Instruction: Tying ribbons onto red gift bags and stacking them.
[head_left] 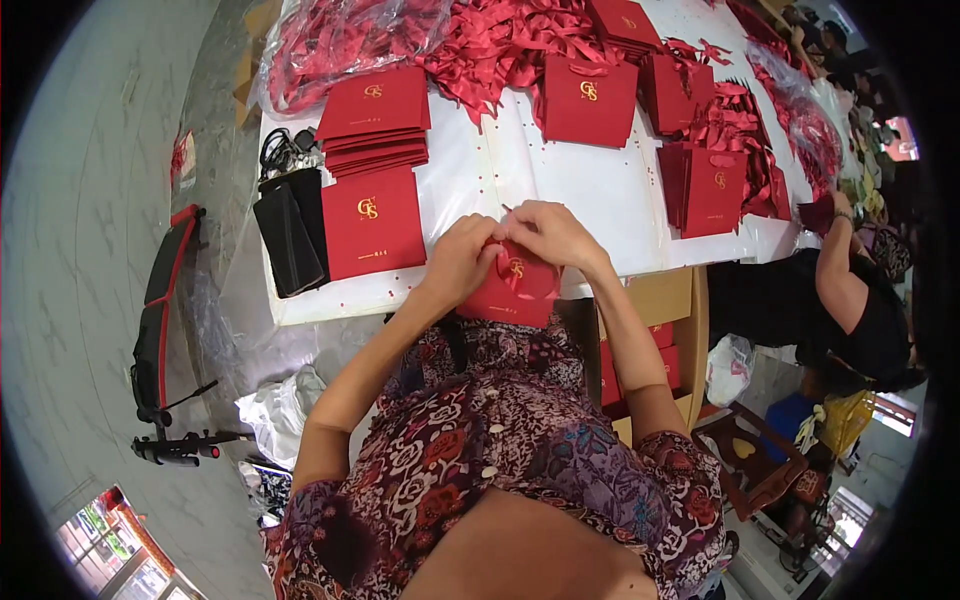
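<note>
Floral-sleeved arms are reaching forward as both hands, left hand [462, 262] and right hand [548, 235], are pinching a red paper bag [512, 290] at the white counter [590, 185] edge, steadying it beside stacked bags [375, 125].

Daylight fills the room evenly, bright and soft, with no hard shadows. The white table [600, 180] glares palest toward twelve o'clock, nearly washed out. Windows at five and seven o'clock blow out. The fisheye bends straight edges toward the rim, where a black ring closes in. The centre stays sharp; the margins smear slightly.
</note>
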